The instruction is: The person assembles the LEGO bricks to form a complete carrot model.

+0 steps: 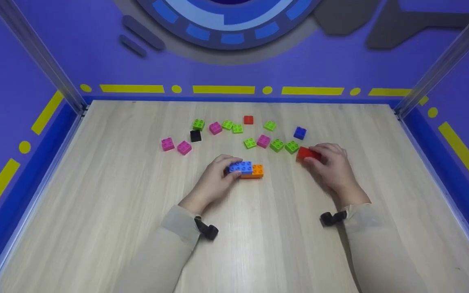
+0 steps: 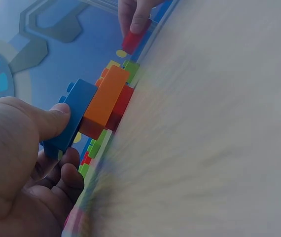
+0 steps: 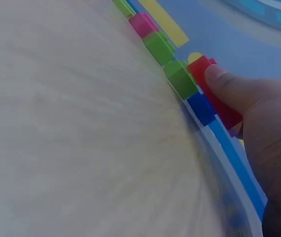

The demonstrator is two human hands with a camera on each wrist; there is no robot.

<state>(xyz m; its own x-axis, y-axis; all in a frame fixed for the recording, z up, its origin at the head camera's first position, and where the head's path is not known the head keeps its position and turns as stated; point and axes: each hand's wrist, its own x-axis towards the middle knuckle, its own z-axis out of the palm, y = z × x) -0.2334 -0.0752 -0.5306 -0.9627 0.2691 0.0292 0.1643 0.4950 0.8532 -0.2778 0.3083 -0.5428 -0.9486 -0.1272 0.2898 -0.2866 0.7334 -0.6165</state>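
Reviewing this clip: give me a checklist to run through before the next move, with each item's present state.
1. Left hand has a grip on the light blue brick: ok, thumb and fingers hold it.
2. Light blue brick lies on top of the orange brick: ok.
3. Some orange studs are left uncovered: ok, at the end away from the left hand.
4. Right hand has a grip on the red brick: ok.
5. Red brick touches the orange brick: not ok, they are apart.
6. Red brick's whole length is visible in the head view: not ok, the right hand covers one end.
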